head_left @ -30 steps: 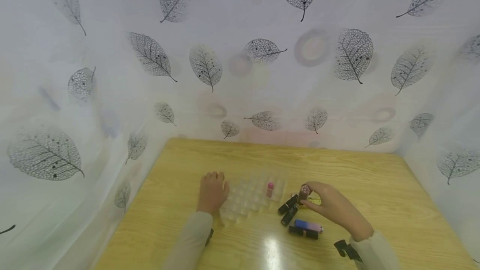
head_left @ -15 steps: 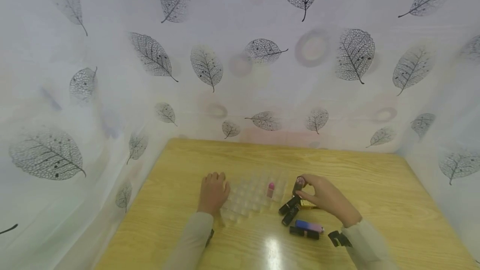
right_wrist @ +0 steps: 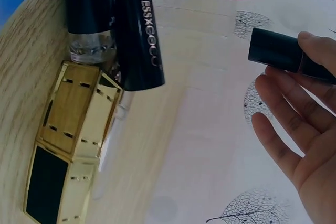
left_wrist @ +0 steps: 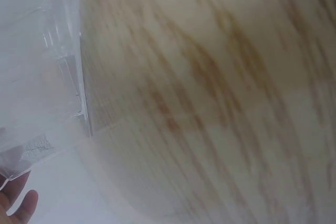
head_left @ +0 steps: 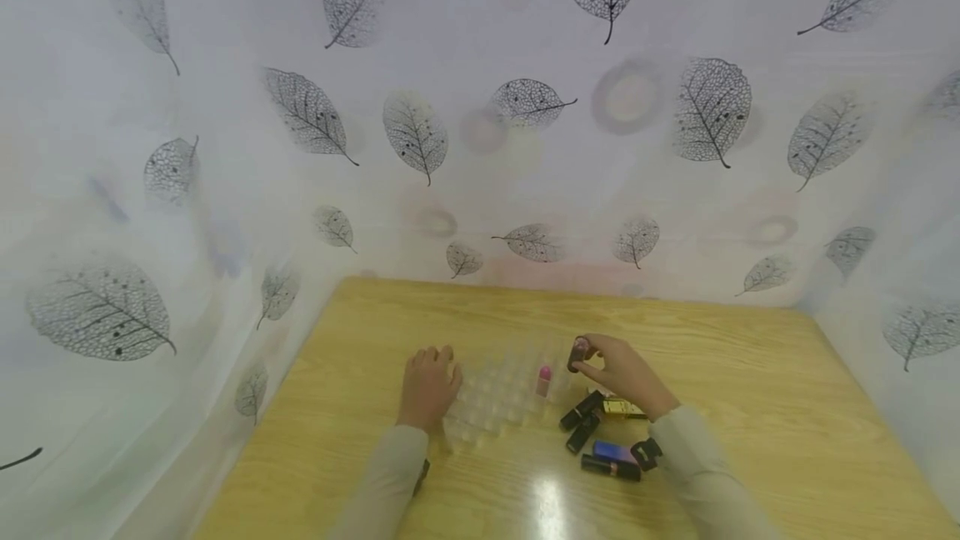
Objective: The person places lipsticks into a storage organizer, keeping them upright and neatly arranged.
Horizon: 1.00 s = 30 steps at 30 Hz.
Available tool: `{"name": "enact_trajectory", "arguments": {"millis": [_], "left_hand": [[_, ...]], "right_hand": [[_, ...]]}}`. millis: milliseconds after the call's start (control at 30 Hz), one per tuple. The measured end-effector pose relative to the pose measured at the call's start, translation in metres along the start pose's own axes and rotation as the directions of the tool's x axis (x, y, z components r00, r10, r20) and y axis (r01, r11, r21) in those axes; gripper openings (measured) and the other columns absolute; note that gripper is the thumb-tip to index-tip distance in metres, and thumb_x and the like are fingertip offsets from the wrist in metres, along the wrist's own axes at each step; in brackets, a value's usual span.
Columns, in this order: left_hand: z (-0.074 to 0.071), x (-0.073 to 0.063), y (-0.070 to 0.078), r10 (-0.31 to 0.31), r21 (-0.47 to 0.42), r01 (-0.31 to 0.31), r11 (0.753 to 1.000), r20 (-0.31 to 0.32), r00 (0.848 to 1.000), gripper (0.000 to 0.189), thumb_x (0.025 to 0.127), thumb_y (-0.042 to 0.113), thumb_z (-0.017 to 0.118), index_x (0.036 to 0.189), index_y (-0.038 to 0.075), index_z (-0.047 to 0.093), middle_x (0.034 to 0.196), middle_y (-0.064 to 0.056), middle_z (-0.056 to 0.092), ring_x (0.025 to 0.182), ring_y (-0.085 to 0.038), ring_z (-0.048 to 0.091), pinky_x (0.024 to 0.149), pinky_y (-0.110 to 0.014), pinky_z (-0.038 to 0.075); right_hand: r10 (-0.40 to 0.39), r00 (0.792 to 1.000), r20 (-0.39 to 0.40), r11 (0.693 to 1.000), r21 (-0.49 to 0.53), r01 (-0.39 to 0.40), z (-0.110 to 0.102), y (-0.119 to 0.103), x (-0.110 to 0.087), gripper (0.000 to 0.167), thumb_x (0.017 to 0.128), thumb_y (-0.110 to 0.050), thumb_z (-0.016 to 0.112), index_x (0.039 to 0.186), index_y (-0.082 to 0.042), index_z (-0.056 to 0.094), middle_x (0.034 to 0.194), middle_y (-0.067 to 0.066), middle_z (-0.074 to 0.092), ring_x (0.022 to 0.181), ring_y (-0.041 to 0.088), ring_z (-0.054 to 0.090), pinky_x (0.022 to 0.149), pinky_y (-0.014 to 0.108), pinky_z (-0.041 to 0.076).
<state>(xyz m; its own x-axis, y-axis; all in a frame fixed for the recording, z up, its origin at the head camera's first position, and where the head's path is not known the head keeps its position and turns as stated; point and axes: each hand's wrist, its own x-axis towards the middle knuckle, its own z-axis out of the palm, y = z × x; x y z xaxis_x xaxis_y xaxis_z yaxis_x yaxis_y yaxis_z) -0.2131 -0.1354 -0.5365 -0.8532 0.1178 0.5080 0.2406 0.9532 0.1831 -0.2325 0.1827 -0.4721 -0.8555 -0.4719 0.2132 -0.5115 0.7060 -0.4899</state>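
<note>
My right hand [head_left: 626,373] pinches a dark lipstick tube [head_left: 577,353] between thumb and fingers, raised at the right back edge of a clear compartmented lipstick holder [head_left: 491,407]. In the right wrist view the dark tube [right_wrist: 275,51] juts out past the fingertips, tilted. A lipstick with a pink top [head_left: 543,382] stands in one of the holder's right compartments. My left hand [head_left: 427,390] lies at the holder's left side with relaxed fingers. The left wrist view shows the holder's clear wall [left_wrist: 42,77] and two of that hand's fingertips [left_wrist: 26,205] by its corner; whether they touch is unclear.
Right of the holder lie two black lipsticks [head_left: 582,411], a gold one [head_left: 624,407], a blue-and-pink one [head_left: 611,451] and another black one [head_left: 611,467]. A leaf-printed sheet [head_left: 480,190] encloses the wooden table [head_left: 375,315] at the back and sides.
My right hand has carried the dark lipstick leftward and back, from above the loose tubes to the holder's edge, uncovering the gold lipstick. My left hand has stayed in place.
</note>
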Motion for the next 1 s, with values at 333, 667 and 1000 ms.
{"name": "enact_trajectory", "arguments": {"millis": [333, 667, 1000], "left_hand": [[0.000, -0.002, 0.002, -0.025, 0.023, 0.025, 0.999, 0.025, 0.999, 0.019, 0.084, 0.024, 0.062, 0.096, 0.010, 0.063, 0.080, -0.005, 0.061, 0.071, -0.019, 0.055, 0.070, -0.037, 0.049], [-0.003, -0.002, 0.002, -0.007, 0.025, 0.007, 1.000, 0.001, 1.000, 0.019, 0.084, 0.024, 0.063, 0.095, 0.009, 0.064, 0.079, -0.006, 0.062, 0.071, -0.020, 0.056, 0.070, -0.037, 0.050], [-0.001, -0.001, 0.000, -0.007, 0.008, 0.007, 1.000, -0.005, 1.000, 0.020, 0.084, 0.024, 0.063, 0.097, 0.009, 0.064, 0.079, -0.005, 0.061, 0.072, -0.020, 0.055, 0.071, -0.038, 0.050]], "right_hand": [[0.017, 1.000, 0.002, 1.000, 0.025, -0.017, 0.014, 0.005, 0.011, 0.013, 0.083, -0.016, 0.069, 0.093, -0.010, 0.063, 0.086, 0.002, 0.067, 0.081, 0.019, 0.062, 0.078, 0.041, 0.053], [0.037, 0.999, 0.025, 0.999, 0.009, -0.037, 0.022, 0.007, 0.014, 0.012, 0.083, -0.018, 0.070, 0.089, -0.011, 0.062, 0.083, 0.000, 0.064, 0.079, 0.016, 0.060, 0.074, 0.037, 0.052], [0.015, 1.000, 0.010, 1.000, 0.002, -0.015, 0.026, 0.010, 0.013, 0.015, 0.082, -0.017, 0.071, 0.088, -0.009, 0.060, 0.082, 0.000, 0.059, 0.075, 0.010, 0.053, 0.068, 0.029, 0.049]]}}
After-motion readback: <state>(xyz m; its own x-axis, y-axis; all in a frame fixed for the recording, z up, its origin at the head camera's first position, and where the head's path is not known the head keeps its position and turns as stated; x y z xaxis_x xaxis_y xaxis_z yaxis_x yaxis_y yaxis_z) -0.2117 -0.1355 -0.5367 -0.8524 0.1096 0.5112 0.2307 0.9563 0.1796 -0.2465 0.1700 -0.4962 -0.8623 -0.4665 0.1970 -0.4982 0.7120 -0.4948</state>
